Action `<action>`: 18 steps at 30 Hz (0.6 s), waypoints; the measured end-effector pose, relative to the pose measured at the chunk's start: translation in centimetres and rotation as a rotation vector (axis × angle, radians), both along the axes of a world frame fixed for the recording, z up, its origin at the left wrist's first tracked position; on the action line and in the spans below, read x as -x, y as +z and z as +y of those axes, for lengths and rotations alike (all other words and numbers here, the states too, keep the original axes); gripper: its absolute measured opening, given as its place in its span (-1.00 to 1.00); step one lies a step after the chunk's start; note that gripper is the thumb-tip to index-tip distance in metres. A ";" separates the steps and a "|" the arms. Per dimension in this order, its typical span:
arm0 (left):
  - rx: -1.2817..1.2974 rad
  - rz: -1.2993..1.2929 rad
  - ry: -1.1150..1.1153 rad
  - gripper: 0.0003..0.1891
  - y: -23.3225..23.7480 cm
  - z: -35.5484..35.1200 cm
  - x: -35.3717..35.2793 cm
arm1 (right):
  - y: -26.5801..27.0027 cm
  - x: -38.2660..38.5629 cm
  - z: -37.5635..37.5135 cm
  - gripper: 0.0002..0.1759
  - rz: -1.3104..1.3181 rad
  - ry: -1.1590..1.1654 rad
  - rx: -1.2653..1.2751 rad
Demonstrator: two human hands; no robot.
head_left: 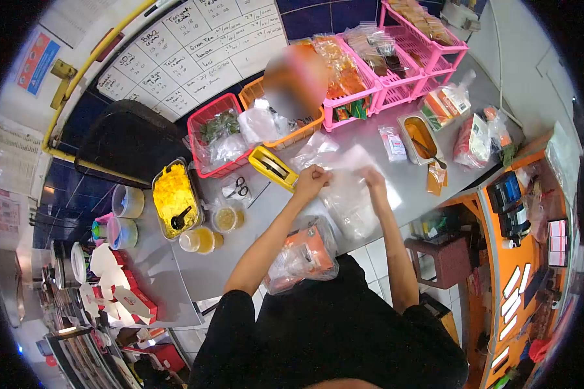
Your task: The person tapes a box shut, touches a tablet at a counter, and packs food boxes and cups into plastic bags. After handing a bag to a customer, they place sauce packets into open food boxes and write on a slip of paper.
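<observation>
A clear plastic bag (352, 206) hangs spread between my hands over the front edge of the metal table. My left hand (313, 181) pinches its left upper edge. On the other side, my right hand (373, 181) grips the bag with bent fingers. Just left of my left hand lies a yellow tape dispenser (272, 167). More thin clear plastic (316, 149) lies on the table behind my hands. Close to my body, below my left forearm, is a clear bag of orange-and-white packs (302, 256).
Pink stacked baskets (376, 91) of sachets, a red basket (204, 172) and an orange basket (305, 133) line the back. A metal tray of yellow food (174, 198) and cups of yellow liquid (201, 240) stand left; a sauce pan (422, 137) stands right.
</observation>
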State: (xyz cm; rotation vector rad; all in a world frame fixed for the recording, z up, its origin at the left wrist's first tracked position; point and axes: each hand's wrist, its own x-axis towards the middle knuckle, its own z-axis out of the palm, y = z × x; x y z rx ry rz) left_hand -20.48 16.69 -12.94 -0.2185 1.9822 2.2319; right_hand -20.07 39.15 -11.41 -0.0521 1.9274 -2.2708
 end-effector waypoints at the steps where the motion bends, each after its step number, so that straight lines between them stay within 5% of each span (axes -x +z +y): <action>1: -0.001 0.002 0.004 -0.78 0.5 0.0 0.1 | 0.4 0.0 -0.3 -0.80 0.002 0.004 -0.001; 4: 0.148 -0.072 -0.070 -0.78 1.3 -0.1 -0.6 | 2.5 -1.2 -2.8 -0.74 0.511 0.052 -0.595; 7: 0.455 -0.089 -0.239 -0.74 2.5 0.0 -0.1 | 1.4 -0.3 -4.0 -0.75 0.572 -0.082 -0.904; 10: 0.519 -0.031 -0.238 -0.70 3.2 0.4 -0.4 | 1.4 0.1 -4.4 -0.72 0.420 -0.115 -0.698; 12: 0.000 0.076 -0.090 -0.67 1.5 0.8 -0.4 | 1.6 0.6 -4.7 -0.70 0.291 -0.104 -0.509; 14: 0.140 0.073 -0.127 -0.72 1.1 -0.2 -0.1 | 0.8 0.7 -4.5 -0.62 0.558 -0.136 -0.583; 18: 0.327 0.147 -0.249 -0.84 2.2 0.5 -1.0 | -3.0 1.3 -5.0 -0.60 0.612 -0.220 -0.651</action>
